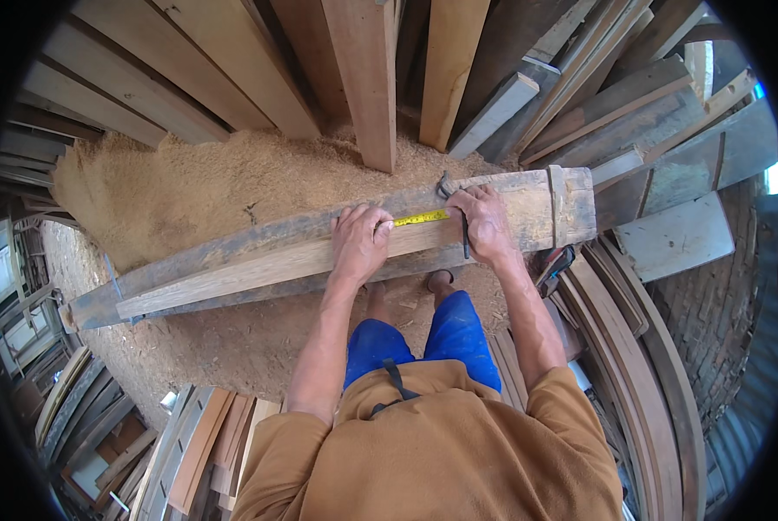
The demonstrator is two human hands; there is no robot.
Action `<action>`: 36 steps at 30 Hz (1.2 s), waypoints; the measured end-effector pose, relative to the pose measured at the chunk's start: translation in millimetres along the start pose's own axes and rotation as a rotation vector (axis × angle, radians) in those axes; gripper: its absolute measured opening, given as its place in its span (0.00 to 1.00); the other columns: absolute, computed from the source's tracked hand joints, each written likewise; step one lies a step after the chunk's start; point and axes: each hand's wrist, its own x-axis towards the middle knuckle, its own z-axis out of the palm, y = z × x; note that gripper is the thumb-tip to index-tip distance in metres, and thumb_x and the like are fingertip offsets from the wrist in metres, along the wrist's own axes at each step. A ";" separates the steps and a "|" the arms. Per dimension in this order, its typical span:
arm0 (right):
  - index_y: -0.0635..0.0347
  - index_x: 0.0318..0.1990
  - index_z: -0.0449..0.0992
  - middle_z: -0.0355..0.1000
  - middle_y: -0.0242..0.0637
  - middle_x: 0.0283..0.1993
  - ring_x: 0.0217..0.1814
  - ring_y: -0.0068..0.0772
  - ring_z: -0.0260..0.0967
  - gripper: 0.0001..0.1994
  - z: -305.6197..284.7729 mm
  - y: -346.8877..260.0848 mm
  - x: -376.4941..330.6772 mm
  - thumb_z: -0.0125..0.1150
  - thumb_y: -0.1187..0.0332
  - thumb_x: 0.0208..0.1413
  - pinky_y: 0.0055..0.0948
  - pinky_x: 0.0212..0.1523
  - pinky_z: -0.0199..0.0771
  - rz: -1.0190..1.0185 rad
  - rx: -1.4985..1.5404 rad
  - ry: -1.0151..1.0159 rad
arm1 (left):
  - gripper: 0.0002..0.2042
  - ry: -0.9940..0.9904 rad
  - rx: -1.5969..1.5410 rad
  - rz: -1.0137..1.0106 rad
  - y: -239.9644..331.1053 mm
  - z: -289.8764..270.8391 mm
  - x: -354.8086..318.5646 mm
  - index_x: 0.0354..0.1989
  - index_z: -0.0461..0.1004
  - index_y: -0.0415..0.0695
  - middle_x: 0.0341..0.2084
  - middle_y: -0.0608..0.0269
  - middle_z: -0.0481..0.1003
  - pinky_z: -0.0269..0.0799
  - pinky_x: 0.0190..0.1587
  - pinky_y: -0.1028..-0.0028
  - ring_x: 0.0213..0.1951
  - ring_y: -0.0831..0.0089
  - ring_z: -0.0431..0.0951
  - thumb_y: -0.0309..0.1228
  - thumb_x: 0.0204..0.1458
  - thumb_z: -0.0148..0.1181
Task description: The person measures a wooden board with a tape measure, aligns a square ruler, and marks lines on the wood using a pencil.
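A yellow tape measure [420,218] is stretched along a pale planed board [258,271] in front of me. My left hand [359,243] is closed at the blade's left end, its fingers pressed onto the board. At the other end, my right hand [486,224] is closed round the tape measure, whose case is mostly hidden. A thin dark strip [466,236] shows beside the right fingers, and a dark curved piece [443,184] shows just beyond them; I cannot tell what either is. The board lies lengthwise on a long weathered plank bench [528,195].
A wooden strip [557,207] crosses the bench's right end. Below it rests a dark-and-red tool [552,265], kind unclear. Sawdust [172,187] is heaped behind the bench. Upright boards [367,78] lean at the back; more lumber [636,365] is stacked to the right and lower left [202,443].
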 end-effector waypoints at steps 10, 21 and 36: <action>0.53 0.37 0.81 0.75 0.42 0.37 0.50 0.53 0.69 0.04 1.8 -1.6 1.0 0.63 0.66 0.55 0.49 0.51 0.66 0.097 -0.029 -0.085 | 0.08 -0.059 -0.016 -0.027 -0.8 -4.0 0.9 0.39 0.80 0.47 0.39 0.57 0.78 0.63 0.54 0.56 0.49 0.54 0.73 0.36 0.57 0.61; 0.53 0.36 0.81 0.76 0.42 0.37 0.49 0.52 0.70 0.05 4.9 -0.5 1.8 0.64 0.67 0.53 0.48 0.51 0.67 0.051 -0.029 -0.073 | 0.08 -0.060 -0.039 -0.017 -4.7 -3.8 1.0 0.38 0.80 0.47 0.39 0.56 0.77 0.63 0.53 0.55 0.49 0.53 0.73 0.36 0.57 0.61; 0.60 0.34 0.78 0.74 0.48 0.30 0.37 0.58 0.71 0.02 12.9 9.9 1.1 0.63 0.75 0.53 0.49 0.42 0.70 -0.028 0.090 -0.012 | 0.07 0.001 -0.008 -0.003 -3.7 -0.5 -0.5 0.36 0.81 0.49 0.37 0.60 0.78 0.61 0.51 0.57 0.48 0.57 0.73 0.37 0.56 0.62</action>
